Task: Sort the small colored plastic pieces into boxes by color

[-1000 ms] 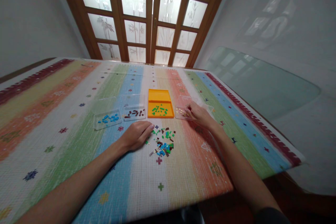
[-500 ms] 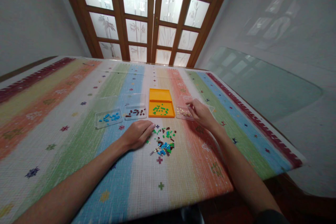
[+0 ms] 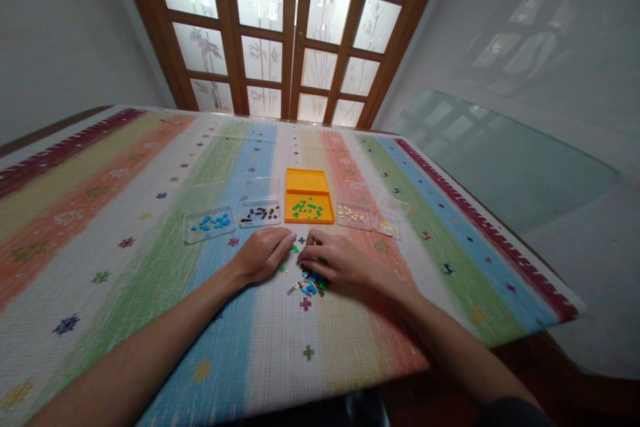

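Observation:
My left hand [image 3: 265,255] rests on the tablecloth with its fingers curled closed beside the loose pile. What it holds, if anything, is hidden under the fingers. Over the pile of small mixed toy bricks [image 3: 311,285] sits my right hand [image 3: 339,258], fingers bent and tips down among the pieces. Its grip covers whatever is between the fingertips. Blue, brown and green bricks show below it, and a few green bricks [image 3: 294,249] lie between the two hands. Beyond them an orange case [image 3: 309,219] lies open with green bricks inside.
Left of the case stand a clear box [image 3: 186,230] of blue bricks and a clear box [image 3: 260,223] of brown ones. To its right are a clear box [image 3: 354,222] of cream bricks and a smaller box [image 3: 395,234] with yellow pieces. A striped tablecloth [image 3: 280,347] covers the table.
My right hand has moved from above the cream-brick box back toward me and left, onto the pile. The cream and yellow boxes are now uncovered. My left hand stays in place.

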Motion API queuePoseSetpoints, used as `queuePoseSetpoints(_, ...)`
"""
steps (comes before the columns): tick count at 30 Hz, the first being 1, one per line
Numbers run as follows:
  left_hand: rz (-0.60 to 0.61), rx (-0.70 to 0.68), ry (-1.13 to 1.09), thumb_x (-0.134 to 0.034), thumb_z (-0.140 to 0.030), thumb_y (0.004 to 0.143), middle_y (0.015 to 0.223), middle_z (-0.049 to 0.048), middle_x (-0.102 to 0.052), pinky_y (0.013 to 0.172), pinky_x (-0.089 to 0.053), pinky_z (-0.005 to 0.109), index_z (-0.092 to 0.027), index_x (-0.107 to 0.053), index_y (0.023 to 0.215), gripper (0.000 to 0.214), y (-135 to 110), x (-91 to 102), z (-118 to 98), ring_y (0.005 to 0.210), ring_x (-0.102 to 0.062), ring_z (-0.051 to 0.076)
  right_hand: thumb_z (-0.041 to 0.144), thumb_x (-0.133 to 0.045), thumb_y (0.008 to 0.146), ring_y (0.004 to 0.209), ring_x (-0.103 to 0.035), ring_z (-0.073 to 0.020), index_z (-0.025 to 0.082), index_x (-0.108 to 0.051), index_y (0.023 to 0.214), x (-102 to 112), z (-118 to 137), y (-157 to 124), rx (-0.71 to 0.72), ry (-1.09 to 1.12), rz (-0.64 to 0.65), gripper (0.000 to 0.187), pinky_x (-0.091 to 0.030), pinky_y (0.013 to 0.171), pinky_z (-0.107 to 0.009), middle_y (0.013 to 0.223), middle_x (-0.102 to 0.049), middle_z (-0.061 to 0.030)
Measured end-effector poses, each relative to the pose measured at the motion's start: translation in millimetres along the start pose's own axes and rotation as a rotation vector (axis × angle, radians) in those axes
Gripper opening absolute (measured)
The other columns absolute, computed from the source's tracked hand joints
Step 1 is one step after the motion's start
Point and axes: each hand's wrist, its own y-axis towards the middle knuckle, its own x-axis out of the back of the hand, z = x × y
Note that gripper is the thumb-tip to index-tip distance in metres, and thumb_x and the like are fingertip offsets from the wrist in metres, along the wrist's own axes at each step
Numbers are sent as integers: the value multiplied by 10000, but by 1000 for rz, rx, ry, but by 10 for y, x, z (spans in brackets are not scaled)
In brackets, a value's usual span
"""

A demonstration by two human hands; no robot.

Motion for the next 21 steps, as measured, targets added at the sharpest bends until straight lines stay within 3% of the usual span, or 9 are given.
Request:
queuePoseSetpoints(16, 3, -27, 22, -302, -315, 1059, 696, 26, -602, 665, -447, 292, -200, -524, 738, 407, 5, 0, 2, 650, -547, 163, 244, -539, 980, 800, -547, -166, 183, -656, 973, -110, 14, 52, -39, -43, 15, 132, -442, 703, -288, 999, -588, -66)
queuePoseSetpoints(21, -5, -10, 1, -311, -315, 1060, 667, 15, -580, 651, -444, 291, -200, -526, 728, 412, -3, 3, 0, 616, -528, 157, 243, -471, 984, 790, -547, -174, 195, -587, 939, 25, -8, 57, -56, 7, -44, 133, -455, 724, -301, 936, -605, -58)
